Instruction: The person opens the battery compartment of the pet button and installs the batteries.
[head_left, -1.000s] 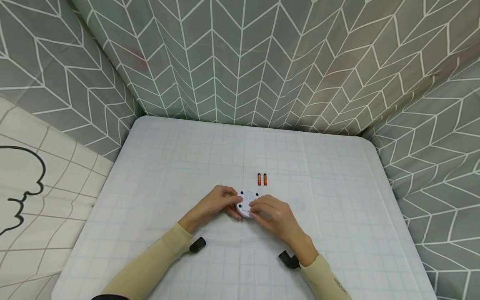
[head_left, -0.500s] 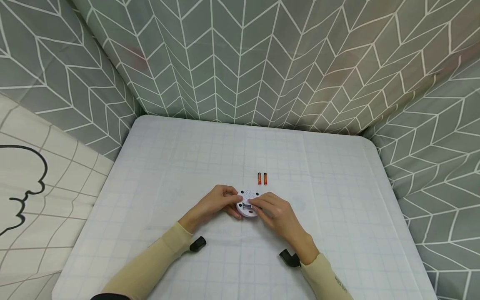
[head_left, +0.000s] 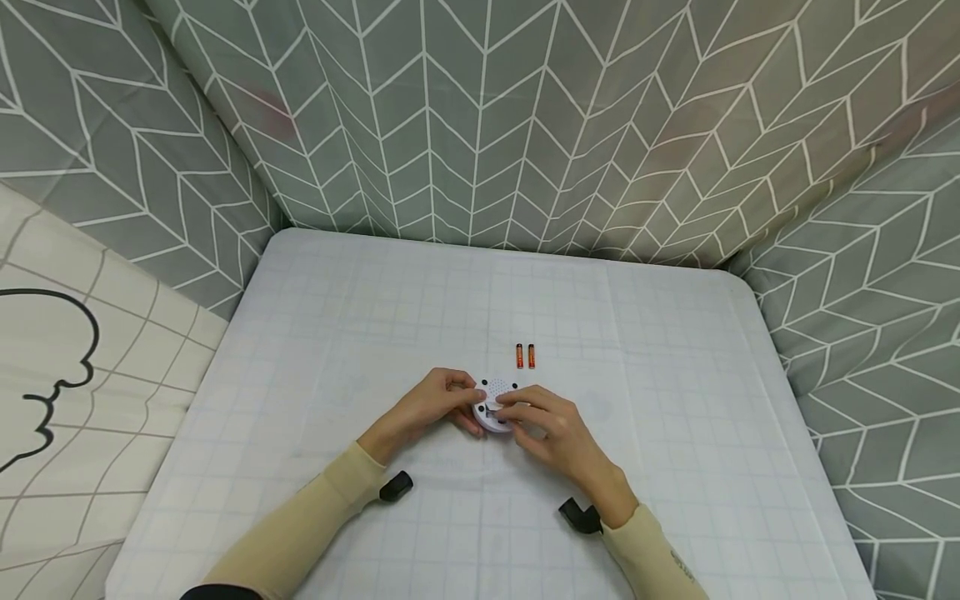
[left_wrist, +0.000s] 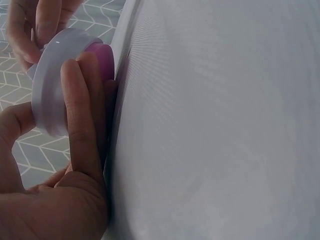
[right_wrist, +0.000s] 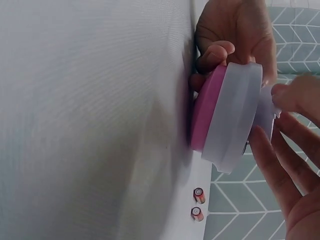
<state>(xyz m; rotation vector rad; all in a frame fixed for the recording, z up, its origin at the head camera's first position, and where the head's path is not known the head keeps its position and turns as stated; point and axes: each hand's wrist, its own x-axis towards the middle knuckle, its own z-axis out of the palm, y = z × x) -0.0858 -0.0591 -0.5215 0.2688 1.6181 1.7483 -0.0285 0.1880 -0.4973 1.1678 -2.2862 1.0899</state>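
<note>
- Here, your left hand [head_left: 427,404] grips the side of a round white device [head_left: 497,388], one digit on its upturned face and the others along its lower side
- Your right hand [head_left: 551,421] pinches a small white cover [right_wrist: 266,107] between its fingertips, the cover tilted away from that face; what lies under it is mostly hidden by your fingers
- The device sits between your two hands, low over the near half of the table [head_left: 360,317], with a patch of small holes and several black round spots on the side turned up to you
- Its pink base [right_wrist: 207,112] faces the tabletop, and you cannot tell whether it rests on the cloth or on your left fingers
- Just beyond the device, the left battery [head_left: 519,356] and the right battery [head_left: 532,356] lie parallel with a slim gap between them, both orange with a black far end, touched by neither hand
- Both your sleeves are beige, and a black fitting juts from each wrist
- Behind the table hangs a grey curtain [head_left: 480,125] with white chevron lines, and to your left a white grid-patterned cloth [head_left: 112,408] carries a bold black curving line
</note>
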